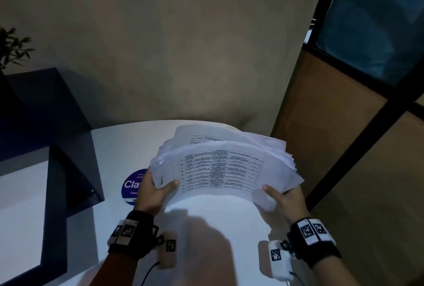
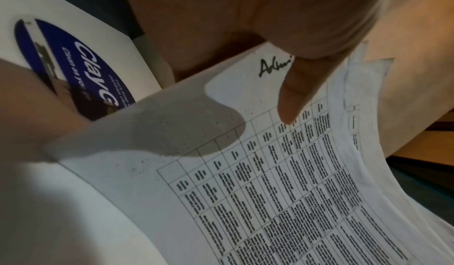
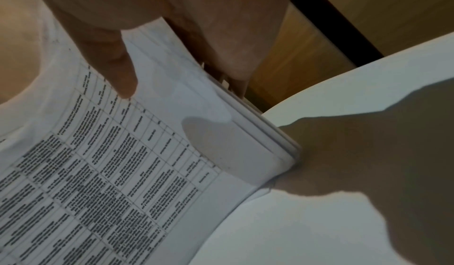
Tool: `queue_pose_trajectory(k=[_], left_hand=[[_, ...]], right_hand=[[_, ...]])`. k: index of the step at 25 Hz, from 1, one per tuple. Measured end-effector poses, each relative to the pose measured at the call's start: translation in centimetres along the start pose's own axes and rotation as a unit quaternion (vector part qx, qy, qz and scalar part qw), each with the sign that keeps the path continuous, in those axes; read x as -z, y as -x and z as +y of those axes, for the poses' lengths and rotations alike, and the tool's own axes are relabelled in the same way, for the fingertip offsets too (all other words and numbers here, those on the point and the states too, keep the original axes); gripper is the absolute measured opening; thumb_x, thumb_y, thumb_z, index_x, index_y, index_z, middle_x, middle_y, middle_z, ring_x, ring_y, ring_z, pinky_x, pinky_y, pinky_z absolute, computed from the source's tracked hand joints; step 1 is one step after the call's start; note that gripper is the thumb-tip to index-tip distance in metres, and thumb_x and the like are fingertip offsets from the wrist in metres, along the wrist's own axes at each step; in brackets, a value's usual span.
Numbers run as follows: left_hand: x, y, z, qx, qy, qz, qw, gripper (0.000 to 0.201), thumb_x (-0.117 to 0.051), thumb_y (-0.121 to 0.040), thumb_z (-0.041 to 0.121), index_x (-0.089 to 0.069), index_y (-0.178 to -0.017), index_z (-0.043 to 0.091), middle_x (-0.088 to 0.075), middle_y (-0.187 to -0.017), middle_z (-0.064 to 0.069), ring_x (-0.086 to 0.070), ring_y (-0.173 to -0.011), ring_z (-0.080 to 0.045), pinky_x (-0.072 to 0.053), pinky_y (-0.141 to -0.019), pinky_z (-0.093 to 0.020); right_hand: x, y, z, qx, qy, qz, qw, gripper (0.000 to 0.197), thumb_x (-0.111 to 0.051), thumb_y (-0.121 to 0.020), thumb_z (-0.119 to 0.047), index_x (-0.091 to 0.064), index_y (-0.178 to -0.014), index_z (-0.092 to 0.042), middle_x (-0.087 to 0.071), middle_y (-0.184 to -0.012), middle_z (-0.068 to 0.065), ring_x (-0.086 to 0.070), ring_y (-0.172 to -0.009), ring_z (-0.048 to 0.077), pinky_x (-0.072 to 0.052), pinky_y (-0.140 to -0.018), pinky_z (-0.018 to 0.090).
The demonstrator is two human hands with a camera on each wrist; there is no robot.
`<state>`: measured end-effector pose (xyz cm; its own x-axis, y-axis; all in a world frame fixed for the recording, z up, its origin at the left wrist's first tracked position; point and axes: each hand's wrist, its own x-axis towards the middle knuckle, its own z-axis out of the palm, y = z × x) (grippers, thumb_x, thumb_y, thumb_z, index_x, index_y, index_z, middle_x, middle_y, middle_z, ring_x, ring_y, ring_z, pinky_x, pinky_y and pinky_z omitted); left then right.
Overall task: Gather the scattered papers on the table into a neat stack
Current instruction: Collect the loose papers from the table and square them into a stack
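The left hand (image 1: 153, 190) and right hand (image 1: 283, 201) pinch the bowed papers (image 1: 220, 168); I'd tap their ragged edges square on the desk (image 1: 128, 143).

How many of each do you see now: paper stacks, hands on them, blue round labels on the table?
paper stack: 1, edges uneven, sheets too many to count
hands gripping it: 2, left hand and right hand
blue round label: 1, lying on the table
Total: 4
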<state>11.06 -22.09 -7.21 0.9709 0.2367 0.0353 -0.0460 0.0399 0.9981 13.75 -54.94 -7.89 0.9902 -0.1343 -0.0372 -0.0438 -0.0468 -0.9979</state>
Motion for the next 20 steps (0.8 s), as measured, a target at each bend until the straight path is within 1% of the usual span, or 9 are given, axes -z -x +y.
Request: queue_pose_trajectory(k=[3,4,6,9,11,13,15,17,20], left_hand=[[-0.1,-0.9,-0.4,-0.016,0.031,0.026,0.999,0.062,-0.067,-0.079,-0.015,-0.048,-0.132,0.009,-0.067,-0.119,-0.009,-0.064,-0.112,-0.026,-0.060,-0.082,-0.033],[-0.1,-1.1,-0.4,-0.018,0.059,0.030,0.998,0.063,-0.065,-0.079,-0.017,-0.047,-0.132,0.012,-0.066,-0.119,-0.011,-0.063,-0.112,-0.028,-0.060,-0.081,-0.034],[-0.2,-1.3,-0.2,-0.005,0.123,0.028,0.992,0.067,-0.063,-0.079,-0.018,-0.048,-0.130,0.021,-0.065,-0.120,-0.014,-0.063,-0.111,-0.032,-0.058,-0.083,-0.046],[-0.5,-1.6,-0.1,0.007,0.152,0.014,0.988,0.067,-0.064,-0.079,-0.016,-0.050,-0.129,0.027,-0.063,-0.125,-0.014,-0.061,-0.115,-0.035,-0.051,-0.091,-0.058],[-0.5,-1.6,0.1,0.010,0.164,0.013,0.986,0.063,-0.064,-0.080,-0.015,-0.050,-0.128,0.024,-0.063,-0.126,-0.017,-0.059,-0.117,-0.040,-0.050,-0.091,-0.062],[-0.4,-1.6,0.2,0.012,0.174,-0.001,0.985,0.064,-0.062,-0.082,-0.014,-0.048,-0.132,0.024,-0.063,-0.127,-0.015,-0.061,-0.117,-0.037,-0.050,-0.092,-0.060],[-0.5,-1.8,0.0,0.016,0.172,-0.012,0.985,0.066,-0.063,-0.084,-0.011,-0.048,-0.135,0.028,-0.063,-0.130,-0.011,-0.061,-0.118,-0.032,-0.050,-0.095,-0.056],[-0.8,-2.0,-0.5,0.033,0.160,0.005,0.987,0.065,-0.069,-0.083,-0.003,-0.050,-0.133,0.034,-0.064,-0.129,-0.008,-0.060,-0.120,-0.032,-0.048,-0.097,-0.058],[-1.1,-1.1,-1.6,0.053,0.075,0.025,0.995,0.059,-0.076,-0.080,0.009,-0.051,-0.119,0.044,-0.066,-0.124,0.000,-0.059,-0.121,-0.028,-0.050,-0.097,-0.051]], right_hand=[[0.2,-0.8,0.2,0.011,-0.036,0.032,0.999,0.051,-0.075,-0.079,0.008,-0.055,-0.124,-0.005,-0.066,-0.113,0.011,-0.063,-0.104,0.019,-0.051,-0.088,0.037],[0.3,-1.0,0.4,0.017,-0.048,0.034,0.998,0.058,-0.077,-0.078,0.007,-0.052,-0.129,-0.005,-0.065,-0.116,0.012,-0.062,-0.106,0.020,-0.051,-0.086,0.035],[0.6,-1.3,0.7,0.025,-0.078,0.033,0.996,0.068,-0.078,-0.073,0.003,-0.046,-0.133,-0.008,-0.063,-0.117,0.008,-0.061,-0.107,0.019,-0.049,-0.082,0.032],[0.7,-1.7,0.8,0.022,-0.088,0.020,0.996,0.055,-0.070,-0.080,0.014,-0.051,-0.121,-0.018,-0.063,-0.110,0.004,-0.060,-0.105,0.025,-0.048,-0.079,0.033],[0.7,-2.2,0.7,0.030,-0.083,0.020,0.996,0.053,-0.066,-0.081,0.017,-0.054,-0.113,-0.025,-0.063,-0.109,0.006,-0.059,-0.105,0.029,-0.048,-0.085,0.038],[0.9,-2.6,0.8,0.030,-0.088,0.012,0.996,0.057,-0.064,-0.081,0.019,-0.052,-0.118,-0.022,-0.064,-0.111,0.008,-0.059,-0.106,0.030,-0.048,-0.088,0.041],[1.0,-2.8,0.8,0.028,-0.090,0.009,0.995,0.054,-0.066,-0.080,0.018,-0.051,-0.118,-0.018,-0.064,-0.109,0.009,-0.060,-0.106,0.031,-0.049,-0.083,0.039],[0.7,-2.9,1.0,0.009,-0.077,-0.009,0.997,0.055,-0.071,-0.078,0.014,-0.052,-0.122,-0.013,-0.065,-0.110,0.010,-0.061,-0.108,0.033,-0.051,-0.081,0.037],[0.4,-2.0,0.8,-0.011,-0.082,-0.033,0.996,0.064,-0.077,-0.069,0.009,-0.052,-0.127,-0.003,-0.067,-0.107,0.012,-0.063,-0.110,0.035,-0.058,-0.069,0.025]])
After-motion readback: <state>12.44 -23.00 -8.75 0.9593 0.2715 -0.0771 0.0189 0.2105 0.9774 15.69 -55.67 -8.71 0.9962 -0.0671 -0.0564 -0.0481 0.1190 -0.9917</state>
